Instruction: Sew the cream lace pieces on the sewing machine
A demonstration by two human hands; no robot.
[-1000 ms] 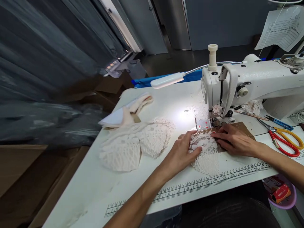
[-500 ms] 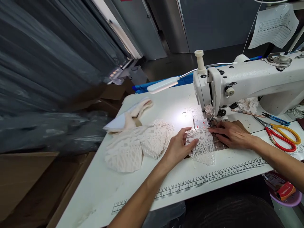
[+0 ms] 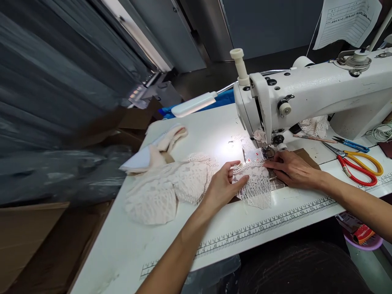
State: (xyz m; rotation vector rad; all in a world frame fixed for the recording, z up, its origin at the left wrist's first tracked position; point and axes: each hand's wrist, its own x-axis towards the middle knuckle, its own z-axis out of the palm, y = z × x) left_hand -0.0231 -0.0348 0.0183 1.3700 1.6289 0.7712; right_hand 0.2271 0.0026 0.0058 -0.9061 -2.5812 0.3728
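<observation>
A piece of white lace (image 3: 255, 185) lies at the needle area of the white sewing machine (image 3: 309, 94). My left hand (image 3: 225, 181) rests on the lace's left edge, thumb on top and fingers bent, thumb and forefinger apart. My right hand (image 3: 292, 168) pinches the lace's upper right edge with thumb and forefinger, close beside the presser foot (image 3: 268, 152). More cream lace (image 3: 165, 190) lies heaped to the left of my left hand, with a pale folded cloth (image 3: 153, 153) behind it.
Red and yellow scissors (image 3: 357, 165), blue-handled snips (image 3: 352, 143) and a lace bundle (image 3: 317, 125) sit right of the needle. A lamp (image 3: 194, 104) hangs over the table's back. A printed ruler (image 3: 263, 226) runs along the front edge. Cardboard boxes (image 3: 30, 241) stand left.
The camera view has shifted, so the machine and table appear further left and slightly higher. Both hands keep nearly the same places on the lace.
</observation>
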